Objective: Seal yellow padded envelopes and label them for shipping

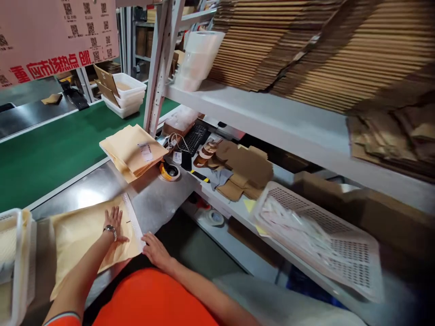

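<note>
A large tan mailer envelope (76, 237) lies on the metal table, with a whitish strip (132, 215) along its right-hand edge. My left hand (114, 225) presses flat on the envelope close to that strip, fingers stretched out, a watch on the wrist. At the strip's near corner, the fingertips of my right hand (155, 250) pinch the envelope's edge. A stack of tan mailers (131, 147), the top one bearing a white label, sits farther back on the table. Beside it is a tape roll (170, 171) with an orange rim.
White bins (16, 271) stand at the left edge. Beyond the table runs a green conveyor belt (50, 145) carrying stacked white trays (127, 97). On the right, a shelf (272, 117) holds flattened cardboard (306, 50); below are a perforated basket (367, 244) and a keyboard (197, 138).
</note>
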A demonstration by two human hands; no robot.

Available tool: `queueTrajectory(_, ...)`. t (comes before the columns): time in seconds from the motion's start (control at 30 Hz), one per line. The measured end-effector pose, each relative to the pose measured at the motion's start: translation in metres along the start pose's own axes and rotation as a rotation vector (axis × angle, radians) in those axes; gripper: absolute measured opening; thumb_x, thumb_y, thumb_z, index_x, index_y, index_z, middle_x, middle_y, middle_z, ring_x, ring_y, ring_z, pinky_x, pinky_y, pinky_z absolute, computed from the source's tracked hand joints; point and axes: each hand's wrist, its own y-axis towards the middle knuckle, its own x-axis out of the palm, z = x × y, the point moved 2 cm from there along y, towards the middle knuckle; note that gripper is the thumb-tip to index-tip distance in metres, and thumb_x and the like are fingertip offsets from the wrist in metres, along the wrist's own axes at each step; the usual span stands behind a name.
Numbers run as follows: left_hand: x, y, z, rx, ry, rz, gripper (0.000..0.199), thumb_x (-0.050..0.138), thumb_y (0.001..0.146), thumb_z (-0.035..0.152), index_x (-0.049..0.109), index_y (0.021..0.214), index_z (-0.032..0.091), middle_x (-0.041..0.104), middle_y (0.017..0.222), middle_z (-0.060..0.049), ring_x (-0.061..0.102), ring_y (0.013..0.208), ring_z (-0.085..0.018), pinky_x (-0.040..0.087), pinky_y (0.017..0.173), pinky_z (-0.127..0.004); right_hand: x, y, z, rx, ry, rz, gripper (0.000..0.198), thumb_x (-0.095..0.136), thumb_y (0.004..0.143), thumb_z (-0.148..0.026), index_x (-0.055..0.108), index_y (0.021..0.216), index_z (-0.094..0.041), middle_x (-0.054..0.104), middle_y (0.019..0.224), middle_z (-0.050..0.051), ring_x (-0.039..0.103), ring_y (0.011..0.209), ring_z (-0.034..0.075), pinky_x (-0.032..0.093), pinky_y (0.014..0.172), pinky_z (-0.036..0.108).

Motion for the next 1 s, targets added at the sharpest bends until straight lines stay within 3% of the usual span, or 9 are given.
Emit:
queueTrajectory(0.1,-0.005,-0.002,0.005,-0.062,0.07,-0.068,0.16,0.087,0.064,0.088,0.021,0.188,0.011,0.004,0.196,-0.024,-0.001,0.181,-0.059,0.0,0.143,-0.08,-0.013,0.007,0.004,0.015,0.009,-0.008,0.021,0.067,0.103,-0.023,0.086,0.095,-0.024,0.084,0.13,0.013,0.073,0.129,0.033,0.061,0.119,0.05)
queueTrajectory(0.2,-0.01,-0.001,0.011,-0.113,0.112,-0.124,0.172,0.094,0.055,0.087,0.016,0.188,0.01,-0.005,0.195,-0.024,-0.007,0.18,-0.06,0.001,0.143,-0.082,-0.023,0.01,0.008,0.044,0.04,0.004,0.022,0.063,0.105,-0.021,0.084,0.098,-0.023,0.082,0.113,0.012,0.072,0.115,0.032,0.06,0.108,0.048)
queueTrajectory(0.3,-0.014,0.001,0.017,-0.163,0.139,-0.169,0.175,0.099,0.054,0.081,0.011,0.188,0.011,-0.01,0.194,-0.026,-0.011,0.179,-0.062,0.001,0.141,-0.085,-0.028,0.008,0.008,-0.029,0.063,-0.006,0.015,0.069,0.105,-0.028,0.081,0.11,-0.021,0.08,0.117,0.013,0.069,0.115,0.03,0.058,0.107,0.047)
queueTrajectory(0.4,-0.016,0.004,0.022,-0.209,0.161,-0.21,0.178,0.103,0.052,0.074,0.007,0.188,0.009,-0.013,0.192,-0.028,-0.011,0.178,-0.063,0.003,0.139,-0.087,-0.03,0.006,0.002,-0.105,0.101,-0.057,0.03,0.084,0.096,-0.036,0.08,0.12,-0.02,0.078,0.126,0.015,0.066,0.118,0.032,0.056,0.108,0.048)
queueTrajectory(0.47,-0.015,0.006,0.023,-0.226,0.137,-0.228,0.186,0.104,0.046,0.077,0.005,0.188,0.009,-0.016,0.191,-0.029,-0.013,0.178,-0.062,0.001,0.14,-0.087,-0.029,0.008,-0.003,-0.098,0.17,-0.094,0.026,0.089,0.089,-0.03,0.083,0.111,-0.02,0.079,0.122,0.014,0.067,0.117,0.033,0.055,0.109,0.049)
queueTrajectory(0.53,-0.013,0.006,0.022,-0.228,0.108,-0.234,0.19,0.105,0.042,0.078,0.004,0.188,0.009,-0.017,0.191,-0.028,-0.015,0.178,-0.062,0.0,0.139,-0.088,-0.028,0.011,-0.006,-0.069,0.242,-0.1,0.004,0.083,0.088,-0.022,0.082,0.092,-0.021,0.08,0.112,0.013,0.068,0.112,0.032,0.055,0.109,0.048)
queueTrajectory(0.6,-0.01,0.005,0.021,-0.227,0.126,-0.199,0.189,0.107,0.043,0.075,0.005,0.187,0.007,-0.015,0.192,-0.028,-0.016,0.176,-0.064,-0.001,0.139,-0.087,-0.027,0.013,-0.007,-0.034,0.302,-0.072,0.013,0.076,0.089,-0.017,0.079,0.077,-0.021,0.08,0.101,0.012,0.069,0.107,0.03,0.055,0.107,0.047)
queueTrajectory(0.83,-0.009,0.014,0.005,-0.29,0.042,-0.211,0.193,0.099,0.046,0.086,-0.005,0.186,0.004,-0.022,0.19,-0.029,-0.019,0.176,-0.063,0.0,0.139,-0.088,-0.033,0.018,-0.001,0.192,0.562,0.182,0.025,0.072,0.09,-0.033,0.081,0.069,-0.024,0.077,0.076,0.003,0.069,0.077,0.021,0.056,0.081,0.034)
queueTrajectory(1.0,-0.015,0.021,-0.002,-0.383,-0.046,-0.191,0.196,0.091,0.042,0.097,-0.004,0.187,0.007,-0.023,0.19,-0.032,-0.023,0.174,-0.065,0.002,0.137,-0.09,-0.094,0.025,0.06,0.462,0.625,0.546,0.06,0.052,0.102,-0.068,0.087,0.089,-0.02,0.077,0.076,0.007,0.068,0.072,0.023,0.058,0.072,0.037)
